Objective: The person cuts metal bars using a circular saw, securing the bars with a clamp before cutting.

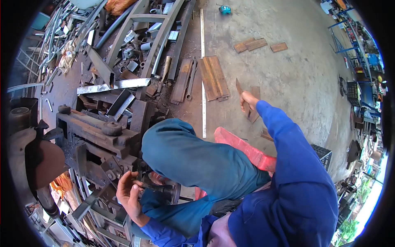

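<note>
My left hand grips a dark threaded screw handle at the near end of a heavy rusty vise or press, below my raised knee in blue trousers. My right hand, arm stretched out in a blue sleeve, holds a flat rusty metal plate up off the concrete floor, just above other small plates.
A scrap heap of steel bars, angle iron and tubes fills the upper left. Flat rusty plates and a long thin strip lie ahead. A red plastic seat is under my leg. Racks stand far right.
</note>
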`<state>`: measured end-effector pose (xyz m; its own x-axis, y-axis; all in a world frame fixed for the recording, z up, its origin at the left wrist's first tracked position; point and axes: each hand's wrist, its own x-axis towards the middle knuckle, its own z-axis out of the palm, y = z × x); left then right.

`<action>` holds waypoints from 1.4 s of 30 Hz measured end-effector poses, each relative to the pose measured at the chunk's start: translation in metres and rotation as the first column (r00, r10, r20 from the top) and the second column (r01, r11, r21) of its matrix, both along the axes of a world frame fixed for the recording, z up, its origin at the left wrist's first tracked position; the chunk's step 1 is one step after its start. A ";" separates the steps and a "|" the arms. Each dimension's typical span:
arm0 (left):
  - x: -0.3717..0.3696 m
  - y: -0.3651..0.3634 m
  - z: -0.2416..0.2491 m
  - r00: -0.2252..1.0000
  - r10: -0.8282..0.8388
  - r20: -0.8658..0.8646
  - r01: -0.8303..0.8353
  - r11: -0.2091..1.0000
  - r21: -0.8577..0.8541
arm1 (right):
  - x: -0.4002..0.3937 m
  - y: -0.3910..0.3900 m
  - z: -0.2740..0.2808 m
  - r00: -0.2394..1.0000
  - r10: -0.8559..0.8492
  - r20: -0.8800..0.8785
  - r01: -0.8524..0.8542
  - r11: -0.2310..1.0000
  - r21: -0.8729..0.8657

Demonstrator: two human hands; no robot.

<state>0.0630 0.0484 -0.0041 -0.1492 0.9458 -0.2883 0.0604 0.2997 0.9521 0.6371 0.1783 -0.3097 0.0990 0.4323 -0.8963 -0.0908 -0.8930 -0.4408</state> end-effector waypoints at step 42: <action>-0.031 -0.099 0.039 0.764 0.396 0.509 -0.525 0.840 0.136 | -0.603 -0.062 0.339 0.315 0.628 -0.712 -0.348 0.774 0.529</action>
